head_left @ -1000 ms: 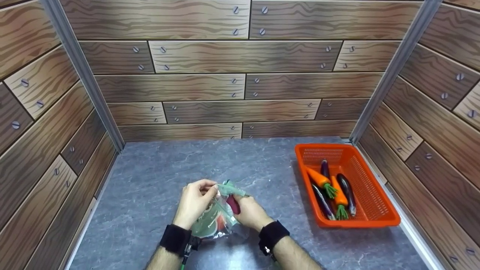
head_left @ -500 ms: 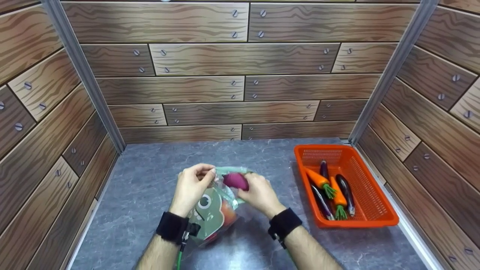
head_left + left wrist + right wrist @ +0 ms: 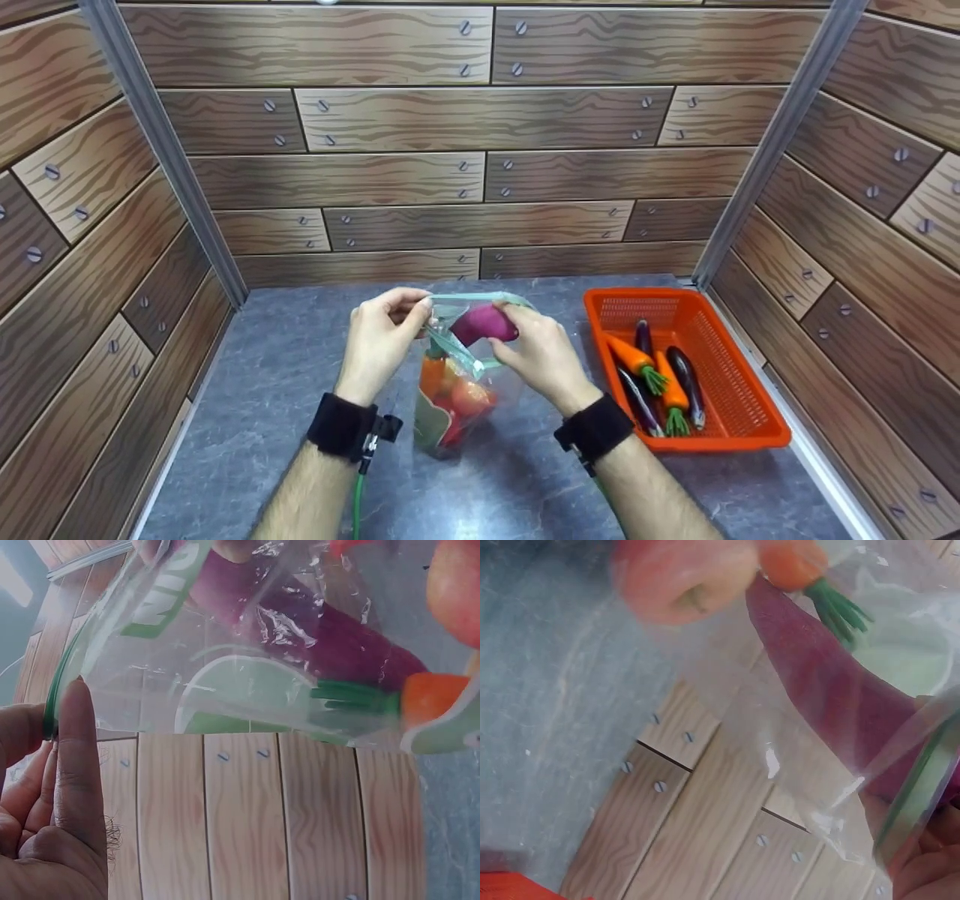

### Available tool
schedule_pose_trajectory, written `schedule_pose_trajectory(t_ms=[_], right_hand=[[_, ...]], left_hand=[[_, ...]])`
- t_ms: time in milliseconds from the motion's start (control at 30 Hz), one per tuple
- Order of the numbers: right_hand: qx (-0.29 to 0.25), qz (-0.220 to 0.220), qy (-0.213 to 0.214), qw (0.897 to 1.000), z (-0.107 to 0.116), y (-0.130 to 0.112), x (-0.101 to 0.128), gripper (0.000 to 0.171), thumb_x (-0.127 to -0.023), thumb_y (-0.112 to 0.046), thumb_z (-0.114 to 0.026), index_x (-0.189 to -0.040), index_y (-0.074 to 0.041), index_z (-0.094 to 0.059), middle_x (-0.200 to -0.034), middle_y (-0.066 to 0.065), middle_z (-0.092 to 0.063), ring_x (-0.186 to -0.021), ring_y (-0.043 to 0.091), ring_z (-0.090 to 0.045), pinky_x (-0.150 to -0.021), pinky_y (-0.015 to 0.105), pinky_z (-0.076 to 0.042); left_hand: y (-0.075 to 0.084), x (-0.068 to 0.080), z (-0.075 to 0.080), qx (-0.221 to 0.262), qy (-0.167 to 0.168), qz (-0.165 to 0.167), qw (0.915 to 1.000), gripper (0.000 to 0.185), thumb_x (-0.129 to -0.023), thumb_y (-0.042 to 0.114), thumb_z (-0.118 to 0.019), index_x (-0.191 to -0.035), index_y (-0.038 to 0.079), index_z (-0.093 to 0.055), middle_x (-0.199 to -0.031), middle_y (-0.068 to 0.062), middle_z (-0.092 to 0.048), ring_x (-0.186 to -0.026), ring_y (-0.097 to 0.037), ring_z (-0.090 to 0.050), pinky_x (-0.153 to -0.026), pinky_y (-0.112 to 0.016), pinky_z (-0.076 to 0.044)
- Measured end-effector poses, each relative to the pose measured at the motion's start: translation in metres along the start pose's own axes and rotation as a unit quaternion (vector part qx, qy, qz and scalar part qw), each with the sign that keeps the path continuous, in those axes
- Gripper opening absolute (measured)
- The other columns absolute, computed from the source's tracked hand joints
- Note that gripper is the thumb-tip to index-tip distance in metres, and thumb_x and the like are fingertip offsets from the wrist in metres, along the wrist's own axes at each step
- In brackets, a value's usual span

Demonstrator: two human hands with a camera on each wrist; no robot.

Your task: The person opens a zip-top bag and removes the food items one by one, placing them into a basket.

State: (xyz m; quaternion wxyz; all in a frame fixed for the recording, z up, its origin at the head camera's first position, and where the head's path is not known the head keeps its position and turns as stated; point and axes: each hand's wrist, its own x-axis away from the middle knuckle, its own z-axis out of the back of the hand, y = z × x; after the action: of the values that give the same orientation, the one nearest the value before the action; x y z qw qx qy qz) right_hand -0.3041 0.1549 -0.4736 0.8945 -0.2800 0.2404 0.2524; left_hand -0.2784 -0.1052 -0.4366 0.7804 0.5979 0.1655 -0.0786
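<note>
Two hands hold a clear zip bag up above the grey tabletop, a purple vegetable at its mouth.

The left hand (image 3: pixel 382 341) pinches the green zip edge of the bag (image 3: pixel 454 390), fingers curled; open tabletop (image 3: pixel 285 390) lies to its left up to the wood-print wall. The right hand (image 3: pixel 541 358) grips the purple vegetable (image 3: pixel 484 324) at the opening. An orange carrot and a reddish fruit show blurred through the plastic. Right of the hands, the orange basket (image 3: pixel 750 405) holds carrots and aubergines, close against the right wall.
</note>
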Motion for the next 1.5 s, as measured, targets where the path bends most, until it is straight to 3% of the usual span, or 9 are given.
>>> schedule_pose_trajectory(t_ms=[200,667,1133,1367,1500], right_hand=[[0.001,0.006,0.018,1.0,0.016,-0.002,-0.001,0.054,-0.096,-0.01,-0.094,-0.147,-0.001,-0.077,-0.143,0.021,-0.084,-0.117,0.038,-0.086,-0.097,0.051,-0.075],[-0.012,0.017,0.036,0.999,0.047,0.006,0.002,0.058,-0.098,-0.011,-0.095,-0.151,-0.001,-0.075,-0.15,0.019,-0.081,-0.128,0.039,-0.084,-0.111,0.051,-0.071],[-0.023,0.011,0.06,0.998,0.07,0.019,0.006,0.058,-0.097,-0.01,-0.095,-0.152,-0.004,-0.076,-0.149,0.017,-0.082,-0.125,0.037,-0.085,-0.106,0.053,-0.072],[-0.02,-0.008,0.087,0.996,0.085,0.026,0.006,0.059,-0.097,-0.009,-0.094,-0.152,-0.005,-0.076,-0.149,0.016,-0.082,-0.133,0.038,-0.082,-0.114,0.055,-0.068],[-0.024,-0.021,0.111,0.993,0.096,0.034,0.006,0.059,-0.095,-0.005,-0.095,-0.151,-0.005,-0.078,-0.147,0.017,-0.083,-0.127,0.038,-0.084,-0.111,0.05,-0.067]], left_hand=[[-0.002,-0.001,-0.001,0.006,0.004,0.001,1.0,0.016,-0.112,0.012,-0.08,-0.122,0.002,-0.088,-0.101,-0.015,-0.088,-0.087,-0.014,-0.085,-0.076,-0.022,-0.073],[-0.006,-0.002,-0.004,0.001,0.0,0.004,1.0,0.017,-0.111,0.012,-0.082,-0.123,0.002,-0.088,-0.104,-0.014,-0.089,-0.09,-0.017,-0.087,-0.077,-0.024,-0.073],[-0.01,0.0,-0.005,0.004,-0.003,0.006,1.0,0.019,-0.111,0.012,-0.081,-0.124,0.0,-0.086,-0.105,-0.016,-0.089,-0.088,-0.017,-0.086,-0.076,-0.021,-0.072],[-0.012,0.001,-0.002,0.002,0.0,0.006,1.0,0.018,-0.112,0.013,-0.08,-0.125,0.001,-0.086,-0.104,-0.015,-0.09,-0.087,-0.018,-0.087,-0.075,-0.02,-0.071],[-0.013,0.003,-0.001,0.001,0.003,0.004,1.0,0.017,-0.113,0.014,-0.08,-0.124,0.003,-0.087,-0.103,-0.015,-0.09,-0.086,-0.018,-0.086,-0.074,-0.019,-0.07]])
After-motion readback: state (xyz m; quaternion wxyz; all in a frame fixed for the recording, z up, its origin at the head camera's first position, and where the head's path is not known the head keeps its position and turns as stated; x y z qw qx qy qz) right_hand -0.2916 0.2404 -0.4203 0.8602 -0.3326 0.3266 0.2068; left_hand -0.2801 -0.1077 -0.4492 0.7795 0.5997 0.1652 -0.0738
